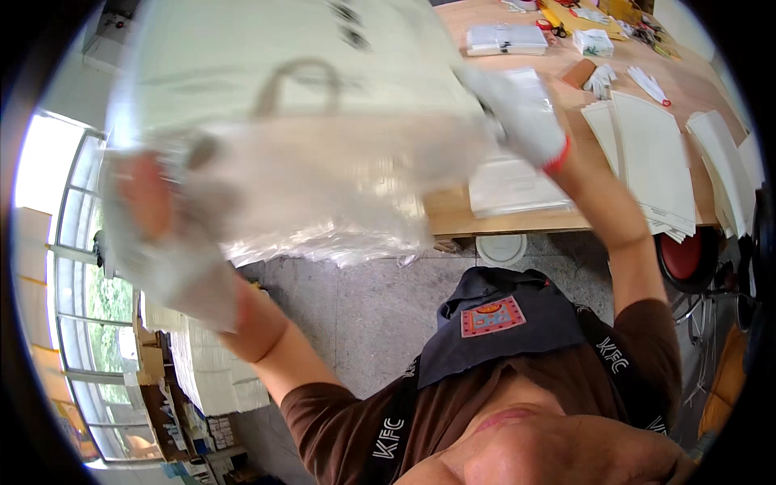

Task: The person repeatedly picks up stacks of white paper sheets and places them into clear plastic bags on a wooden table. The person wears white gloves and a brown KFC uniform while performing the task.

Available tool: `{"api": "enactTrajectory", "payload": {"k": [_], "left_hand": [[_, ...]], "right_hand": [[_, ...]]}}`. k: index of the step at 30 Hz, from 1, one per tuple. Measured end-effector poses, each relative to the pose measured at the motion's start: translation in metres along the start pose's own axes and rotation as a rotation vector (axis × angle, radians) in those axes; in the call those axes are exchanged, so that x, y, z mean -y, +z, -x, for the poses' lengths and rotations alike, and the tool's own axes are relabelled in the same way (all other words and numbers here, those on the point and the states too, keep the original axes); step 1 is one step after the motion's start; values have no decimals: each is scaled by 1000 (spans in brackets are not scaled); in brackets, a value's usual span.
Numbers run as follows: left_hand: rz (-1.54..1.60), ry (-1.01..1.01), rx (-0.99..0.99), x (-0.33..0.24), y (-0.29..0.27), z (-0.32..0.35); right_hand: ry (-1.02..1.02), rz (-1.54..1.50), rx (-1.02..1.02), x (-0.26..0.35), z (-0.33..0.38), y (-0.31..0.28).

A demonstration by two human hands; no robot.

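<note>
- Two gloved hands work at one big pale panel (242,48), which is on the far left, beyond the grey floor (364,323). Whether it rests on something or is lifted, I cannot tell.
- On the near side of this panel, a clear plastic film (323,246) hangs in wrinkles. It is not clear to me whether the film goes around the panel or only lies against it.
- The left hand (170,250) is at the near left corner, beside the film. Its fingers are blurred, so I cannot tell if they are apart, together or clamped.
- The right hand (517,117) is at the right edge of the panel. It seems to support this edge, but the closing of its fingers I cannot tell.
- In my judgement, the step is to handle panel and film together. It is good to keep both sides at equal height, so that the panel does not bend.
- The curved brown loop (307,64) should lie flat, because it may catch the film.
- I would smooth the wrinkles gently; thin plastic can tear under a hard pull.
- It is wise to keep the right elbow away from the white sheets (655,153) on the wooden table (449,213).
</note>
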State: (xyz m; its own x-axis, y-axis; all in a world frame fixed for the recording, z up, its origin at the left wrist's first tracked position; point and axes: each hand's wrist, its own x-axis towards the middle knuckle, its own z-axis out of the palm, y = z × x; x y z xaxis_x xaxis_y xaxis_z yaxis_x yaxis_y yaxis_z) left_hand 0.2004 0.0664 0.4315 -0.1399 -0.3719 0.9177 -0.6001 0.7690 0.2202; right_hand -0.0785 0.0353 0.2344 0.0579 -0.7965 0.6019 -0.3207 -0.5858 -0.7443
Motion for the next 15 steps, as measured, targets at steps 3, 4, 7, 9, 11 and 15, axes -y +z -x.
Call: {"api": "enactTrajectory", "payload": {"k": [3,4,7,9,11,15], "left_hand": [[76,-16,-210,31,-17,-58],[240,-42,-172,70,-38,-83],[-269,-151,-173,124,-65,-120],[-355,-207,-97,164,-80,-115],[-628,-239,119,229,-115,-78],[-246,-273,-239,253,-50,58]], "right_hand": [[224,-608,-68,40,-147,10],[150,-622,-54,49,-185,19],[14,-580,114,79,-231,40],[-116,-255,167,81,-242,50],[36,-359,429,87,-238,63],[363,87,332,125,-155,18]]}}
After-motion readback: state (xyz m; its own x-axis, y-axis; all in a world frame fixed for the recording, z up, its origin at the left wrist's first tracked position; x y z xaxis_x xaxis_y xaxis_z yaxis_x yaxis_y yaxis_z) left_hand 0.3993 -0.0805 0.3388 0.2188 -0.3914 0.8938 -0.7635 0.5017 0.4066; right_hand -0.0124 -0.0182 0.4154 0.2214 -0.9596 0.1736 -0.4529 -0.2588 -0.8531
